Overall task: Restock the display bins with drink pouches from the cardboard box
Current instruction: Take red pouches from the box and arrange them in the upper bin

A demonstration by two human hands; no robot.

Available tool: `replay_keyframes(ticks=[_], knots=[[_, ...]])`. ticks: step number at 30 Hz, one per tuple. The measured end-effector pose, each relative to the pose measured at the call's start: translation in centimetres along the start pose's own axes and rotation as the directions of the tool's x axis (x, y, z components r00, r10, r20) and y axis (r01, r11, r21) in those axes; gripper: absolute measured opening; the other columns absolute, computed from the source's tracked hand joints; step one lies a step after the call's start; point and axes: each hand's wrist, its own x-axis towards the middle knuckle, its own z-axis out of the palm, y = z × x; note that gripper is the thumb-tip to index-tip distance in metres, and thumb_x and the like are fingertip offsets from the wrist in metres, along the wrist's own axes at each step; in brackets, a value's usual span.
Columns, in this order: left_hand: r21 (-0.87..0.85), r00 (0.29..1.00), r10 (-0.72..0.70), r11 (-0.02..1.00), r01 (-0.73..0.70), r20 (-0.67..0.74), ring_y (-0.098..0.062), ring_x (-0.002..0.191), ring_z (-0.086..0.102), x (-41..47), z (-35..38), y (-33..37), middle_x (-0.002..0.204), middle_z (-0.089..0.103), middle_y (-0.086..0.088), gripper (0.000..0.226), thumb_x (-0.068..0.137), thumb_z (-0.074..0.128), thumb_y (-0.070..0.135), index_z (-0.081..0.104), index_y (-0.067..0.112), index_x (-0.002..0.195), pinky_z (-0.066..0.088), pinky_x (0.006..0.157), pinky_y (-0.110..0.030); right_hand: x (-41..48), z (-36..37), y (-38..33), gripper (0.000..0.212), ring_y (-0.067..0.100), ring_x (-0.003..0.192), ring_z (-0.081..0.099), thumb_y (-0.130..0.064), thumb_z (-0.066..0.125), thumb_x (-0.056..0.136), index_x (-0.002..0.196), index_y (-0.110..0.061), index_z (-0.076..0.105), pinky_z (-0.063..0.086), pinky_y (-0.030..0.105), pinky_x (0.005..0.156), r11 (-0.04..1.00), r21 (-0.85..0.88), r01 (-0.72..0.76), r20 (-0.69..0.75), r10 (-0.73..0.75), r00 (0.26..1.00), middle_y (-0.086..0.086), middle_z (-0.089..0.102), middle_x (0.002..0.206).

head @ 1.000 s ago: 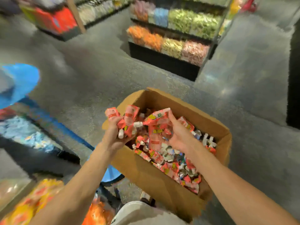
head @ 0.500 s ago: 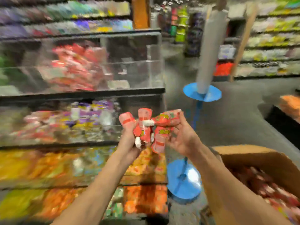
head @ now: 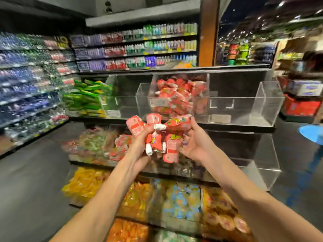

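Both my hands hold a bunch of red drink pouches (head: 158, 137) with white caps in front of the tiered display. My left hand (head: 139, 144) grips the left pouches from below. My right hand (head: 194, 144) holds the right ones, thumb and fingers curled on them. Just behind and above stands a clear acrylic bin (head: 204, 102) part-filled with matching red pouches (head: 174, 96). The cardboard box is out of view.
An acrylic bin (head: 267, 103) at the upper right holds nothing; green pouches (head: 83, 98) fill the upper left one. Lower tiers hold mixed, yellow (head: 87, 182), blue and orange pouches. Drink shelves (head: 136, 48) line the back and left. A blue disc (head: 312, 133) shows at the right edge.
The view swung from the cardboard box on the floor up to the display bins. Both hands carried the bunch of red pouches along and raised it toward the red-pouch bin.
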Motion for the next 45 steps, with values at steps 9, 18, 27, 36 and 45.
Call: replay_keyframes(ticks=[9, 18, 27, 36, 45], knots=[[-0.239, 0.977, -0.073, 0.963, 0.122, 0.202, -0.027, 0.069, 0.071, 2.7, -3.2, 3.4, 0.088, 0.073, -0.017, 0.030, 0.091, 0.055, 0.026, 0.067, 0.004, 0.108, 0.055, 0.048, -0.030, 5.2, 5.4, 1.1, 0.050, 0.014, 0.081, 0.050, -0.057, 0.055, 0.094, 0.105, -0.011, 0.070, 0.048, 0.020, 0.047, 0.996, 0.073, 0.054, -0.113, -0.045, 0.993, 0.008, 0.059, 0.105], [-0.099, 0.972, -0.083, 0.989, 0.107, 0.219, -0.022, 0.053, 0.064, 8.7, -2.9, 3.6, 0.069, 0.066, -0.013, 0.056, 0.083, 0.065, 0.027, 0.057, -0.001, 0.130, 0.053, 0.045, -0.030, 11.1, 6.2, -1.1, 0.052, 0.024, 0.075, 0.065, -0.020, 0.068, 0.072, 0.122, -0.007, 0.068, 0.052, 0.030, 0.063, 0.988, 0.084, 0.130, -0.222, -0.109, 0.969, 0.011, 0.070, 0.093], [-0.183, 0.978, -0.163, 0.965, 0.185, 0.132, -0.023, 0.053, 0.068, 13.8, -1.3, 6.0, 0.070, 0.071, -0.011, 0.035, 0.095, 0.055, 0.036, 0.071, 0.004, 0.096, 0.055, 0.048, -0.027, 15.6, 6.3, -6.4, 0.029, 0.019, 0.081, 0.065, -0.039, 0.057, 0.100, 0.103, -0.012, 0.068, 0.058, 0.026, 0.051, 0.996, 0.045, 0.076, -0.191, -0.066, 0.979, 0.007, 0.068, 0.092], [-0.290, 0.982, -0.133, 0.943, 0.166, 0.131, -0.018, 0.035, 0.059, 16.3, -2.5, 7.1, 0.049, 0.062, -0.006, 0.039, 0.097, 0.045, 0.042, 0.060, 0.007, 0.090, 0.059, 0.068, -0.032, 18.0, 7.8, -7.3, 0.043, 0.030, 0.108, 0.066, -0.040, 0.054, 0.100, 0.119, -0.003, 0.065, 0.063, 0.037, 0.065, 0.994, 0.089, 0.069, -0.113, -0.059, 0.992, 0.017, 0.069, 0.117], [-0.307, 0.964, -0.127, 0.931, 0.197, 0.232, -0.015, 0.081, 0.064, 21.3, -9.3, 8.2, 0.100, 0.066, 0.006, 0.011, 0.098, 0.058, 0.025, 0.062, 0.016, 0.103, 0.050, 0.086, -0.014, 19.4, 10.8, -5.7, 0.045, 0.034, 0.097, 0.071, -0.038, 0.050, 0.101, 0.113, 0.003, 0.064, 0.059, 0.047, 0.083, 0.981, 0.085, 0.173, -0.060, -0.168, 0.984, 0.023, 0.072, 0.104]])
